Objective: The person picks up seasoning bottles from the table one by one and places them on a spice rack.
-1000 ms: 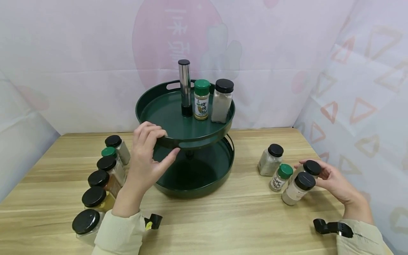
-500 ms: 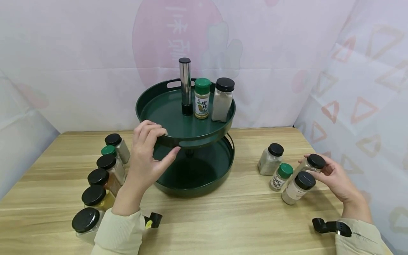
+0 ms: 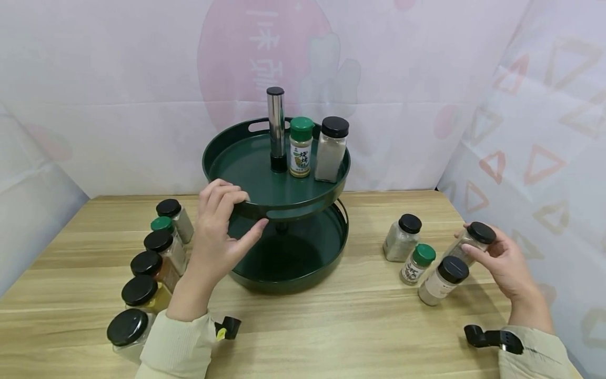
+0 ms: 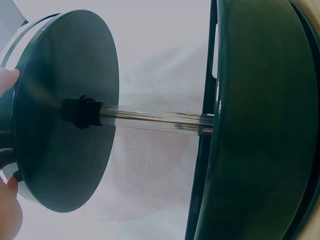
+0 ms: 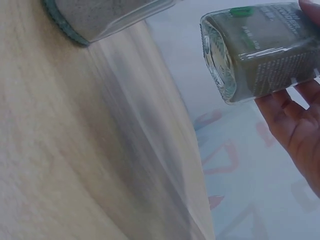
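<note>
My left hand (image 3: 216,237) grips the near rim of the upper tray (image 3: 246,171) of a dark green two-tier turntable rack, fingers over the edge and thumb beneath. On that tray stand a green-capped seasoning bottle (image 3: 300,152) and a black-capped spice jar (image 3: 330,155), beside a steel post (image 3: 276,123). My right hand (image 3: 511,266) holds another black-capped glass spice jar (image 5: 270,50). In the right wrist view its base hangs above the table, tilted. Close by stand a black-capped shaker (image 3: 437,287), a green-capped bottle (image 3: 413,271) and a black-capped jar (image 3: 400,245).
Several jars, including a yellow-filled jar (image 3: 158,301), line the left of the wooden table (image 3: 331,337). The lower tray (image 3: 289,281) sits under the upper one. A printed cloth (image 3: 402,152) hangs behind and at the sides.
My right hand has lifted the spice jar off the table, up and slightly to the right, away from the shaker. The left hand has stayed on the rim.
</note>
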The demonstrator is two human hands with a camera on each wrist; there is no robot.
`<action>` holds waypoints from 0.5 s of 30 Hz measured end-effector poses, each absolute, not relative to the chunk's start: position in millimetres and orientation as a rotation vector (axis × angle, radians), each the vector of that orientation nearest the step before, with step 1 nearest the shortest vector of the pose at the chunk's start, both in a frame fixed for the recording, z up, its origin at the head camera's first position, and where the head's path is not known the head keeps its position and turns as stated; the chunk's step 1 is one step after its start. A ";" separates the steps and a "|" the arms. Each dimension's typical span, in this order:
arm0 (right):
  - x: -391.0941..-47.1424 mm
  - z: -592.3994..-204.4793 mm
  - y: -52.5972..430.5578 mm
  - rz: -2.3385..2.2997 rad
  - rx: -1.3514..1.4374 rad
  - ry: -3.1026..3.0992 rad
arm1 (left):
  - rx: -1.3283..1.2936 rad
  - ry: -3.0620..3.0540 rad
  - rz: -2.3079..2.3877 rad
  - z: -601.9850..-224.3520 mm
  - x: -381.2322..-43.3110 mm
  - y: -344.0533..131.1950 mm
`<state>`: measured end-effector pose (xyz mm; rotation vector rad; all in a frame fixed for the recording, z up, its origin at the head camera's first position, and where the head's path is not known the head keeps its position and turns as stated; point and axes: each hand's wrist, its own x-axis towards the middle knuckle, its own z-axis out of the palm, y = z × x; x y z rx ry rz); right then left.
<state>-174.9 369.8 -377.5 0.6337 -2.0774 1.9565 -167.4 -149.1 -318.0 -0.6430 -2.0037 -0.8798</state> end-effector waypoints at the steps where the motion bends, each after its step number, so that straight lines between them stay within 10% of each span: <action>1: -174.7 -376.7 369.6 1.945 0.632 -2.078 | -0.644 -2.004 -0.878 -317.7 -167.3 -149.1; 15: -169.4 -362.0 361.4 1.864 0.521 -1.991 | -0.640 -2.007 -0.878 -317.9 -167.5 -149.7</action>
